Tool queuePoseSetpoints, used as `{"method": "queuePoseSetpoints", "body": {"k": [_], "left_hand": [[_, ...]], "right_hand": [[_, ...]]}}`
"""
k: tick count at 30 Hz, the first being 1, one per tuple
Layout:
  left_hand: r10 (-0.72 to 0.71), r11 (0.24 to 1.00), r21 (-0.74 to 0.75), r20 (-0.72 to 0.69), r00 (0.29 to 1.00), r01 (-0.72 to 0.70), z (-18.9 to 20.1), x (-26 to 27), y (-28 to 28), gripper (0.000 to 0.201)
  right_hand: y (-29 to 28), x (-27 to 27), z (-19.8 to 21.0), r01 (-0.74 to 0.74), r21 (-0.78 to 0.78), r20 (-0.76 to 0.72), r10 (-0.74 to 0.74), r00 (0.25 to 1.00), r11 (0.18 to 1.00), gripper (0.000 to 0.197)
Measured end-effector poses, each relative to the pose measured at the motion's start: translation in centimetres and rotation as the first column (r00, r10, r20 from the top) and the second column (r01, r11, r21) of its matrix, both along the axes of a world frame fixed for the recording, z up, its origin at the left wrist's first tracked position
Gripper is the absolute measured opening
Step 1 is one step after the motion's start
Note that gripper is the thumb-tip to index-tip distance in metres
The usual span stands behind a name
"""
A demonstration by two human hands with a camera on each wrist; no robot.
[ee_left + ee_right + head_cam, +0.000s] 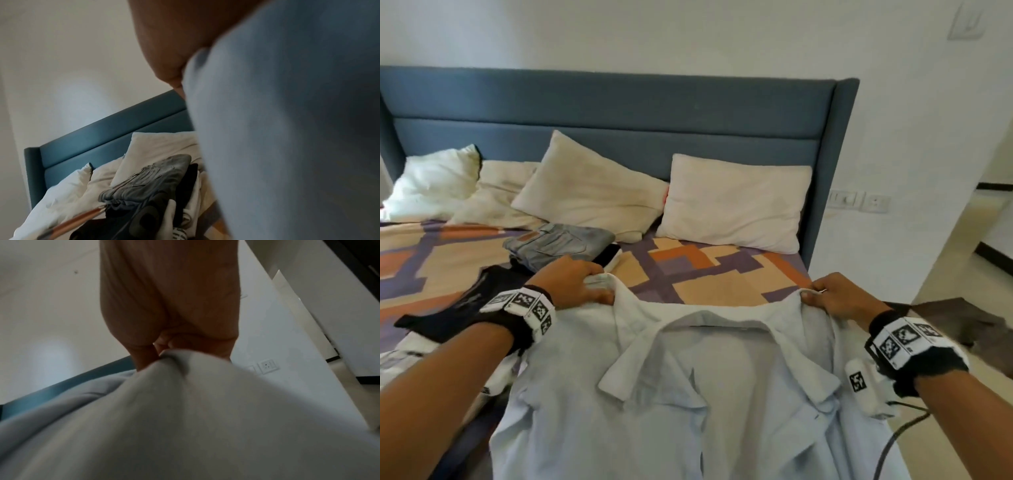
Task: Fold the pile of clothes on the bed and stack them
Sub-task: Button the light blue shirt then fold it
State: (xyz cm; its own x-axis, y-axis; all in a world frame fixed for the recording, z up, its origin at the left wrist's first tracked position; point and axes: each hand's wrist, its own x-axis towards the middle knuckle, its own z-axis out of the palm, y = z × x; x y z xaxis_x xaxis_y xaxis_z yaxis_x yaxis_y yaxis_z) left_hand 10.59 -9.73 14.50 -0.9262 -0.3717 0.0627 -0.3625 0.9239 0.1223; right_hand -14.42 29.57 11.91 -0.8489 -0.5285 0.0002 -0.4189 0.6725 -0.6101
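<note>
A pale blue collared shirt (688,394) hangs spread between both hands above the near end of the bed (722,270), collar toward the headboard, its body dropping out of view at the bottom of the head view. The left hand (575,281) holds one shoulder with its fingers curled over the cloth and the thumb pressed on top; the right hand (835,296) pinches the other shoulder, fingers clamped together on a gathered fold, which the right wrist view shows bunching just under the fingertips. The shirt is not yet folded: it is open and stretched flat, so by my reading this is the start of its fold, with the laying down, the sleeves and the halving all left. Some work looks done already: a folded pair of grey jeans (558,245) lies on the patterned bedspread near the pillows (732,202), with something darker folded beneath it, which may be the beginning of the stack. Left of the shirt a black garment (458,308) lies loose and unfolded, with white printed cloth (400,356) under it, so at least these pieces remain. A dark phone (608,255) lies beside the jeans.
</note>
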Motion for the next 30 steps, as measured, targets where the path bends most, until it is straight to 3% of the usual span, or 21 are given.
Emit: {"method": "queuePoseSetpoints", "body": {"k": [3, 6, 8, 10, 12, 13, 16, 18, 20, 23, 24, 26, 27, 29, 30], "left_hand": [[0.053, 0.99, -0.134, 0.009, 0.999, -0.052, -3.8, -5.9, -3.9, 0.059], [0.163, 0.928, -0.34, 0.013, 0.986, -0.149, -7.9, -10.4, -4.4, 0.04], [0.204, 0.89, -0.415, -0.008, 0.979, -0.189, -10.3, -12.1, -2.4, 0.033], [0.163, 0.944, -0.29, -0.001, 0.987, -0.156, -12.6, -13.6, -0.6, 0.03], [0.123, 0.992, 0.002, 0.068, 0.99, -0.123, -14.9, -14.3, 1.2, 0.047], [0.102, 0.988, 0.102, 0.114, 0.988, -0.114, -15.6, -14.3, 2.2, 0.055], [0.106, 0.99, 0.066, 0.246, 0.963, -0.126, -17.4, -13.9, 4.1, 0.061], [0.159, 0.985, 0.022, 0.268, 0.95, -0.171, -17.9, -13.3, 4.5, 0.053], [0.207, 0.976, 0.021, 0.232, 0.95, -0.218, -17.4, -12.9, 4.6, 0.037], [0.236, 0.966, 0.055, 0.218, 0.947, -0.254, -15.9, -12.4, 4.5, 0.015], [0.245, 0.957, 0.104, 0.2, 0.949, -0.27, -15.3, -12.4, 4.3, 0.016], [0.272, 0.895, 0.336, 0.106, 0.956, -0.292, -13.7, -12.5, 4.2, 0.023], [0.308, 0.822, 0.491, 0.043, 0.95, -0.289, -13.0, -12.7, 4.1, 0.022], [0.43, 0.603, 0.766, -0.077, 0.899, -0.223, -11.6, -13.5, 3.9, 0.016], [0.498, 0.488, 0.859, -0.128, 0.858, -0.155, -11.1, -14.1, 3.8, 0.011]], "right_hand": [[-4.4, -5.3, -2.6, 0.067, -0.013, 0.014, -0.066, 0.998, 0.998, 0.04], [-8.0, -7.4, -6.0, 0.259, 0.006, -0.126, -0.257, 0.958, 0.966, 0.022], [-9.6, -7.6, -9.0, 0.311, -0.07, -0.187, -0.319, 0.929, 0.948, 0.018], [-10.4, -7.0, -11.8, 0.223, -0.148, -0.078, -0.237, 0.968, 0.963, 0.018], [-10.5, -5.5, -14.1, 0.124, -0.107, 0.083, -0.116, 0.99, 0.986, 0.036], [-10.4, -4.4, -14.7, 0.075, -0.048, 0.091, -0.07, 0.993, 0.996, 0.044], [-9.9, -1.6, -14.9, -0.038, 0.199, -0.127, 0.065, 0.99, 0.979, 0.088], [-9.6, -0.7, -14.5, -0.062, 0.137, -0.129, 0.08, 0.988, 0.989, 0.101], [-9.6, 0.4, -14.5, -0.113, 0.195, -0.165, 0.146, 0.975, 0.974, 0.085], [-10.3, 2.7, -14.3, -0.075, 0.548, -0.276, 0.265, 0.924, 0.833, 0.053], [-10.6, 3.2, -14.0, -0.039, 0.611, -0.308, 0.283, 0.908, 0.791, 0.039], [-11.3, 3.4, -12.6, -0.009, 0.617, -0.317, 0.259, 0.912, 0.787, 0.024], [-11.7, 2.9, -11.8, 0.008, 0.544, -0.302, 0.187, 0.935, 0.839, 0.02], [-13.0, 1.5, -10.1, 0.078, 0.151, -0.126, -0.059, 0.99, 0.986, 0.006], [-14.0, 0.6, -9.5, 0.162, -0.135, 0.053, -0.157, 0.986, 0.977, 0.008]]}}
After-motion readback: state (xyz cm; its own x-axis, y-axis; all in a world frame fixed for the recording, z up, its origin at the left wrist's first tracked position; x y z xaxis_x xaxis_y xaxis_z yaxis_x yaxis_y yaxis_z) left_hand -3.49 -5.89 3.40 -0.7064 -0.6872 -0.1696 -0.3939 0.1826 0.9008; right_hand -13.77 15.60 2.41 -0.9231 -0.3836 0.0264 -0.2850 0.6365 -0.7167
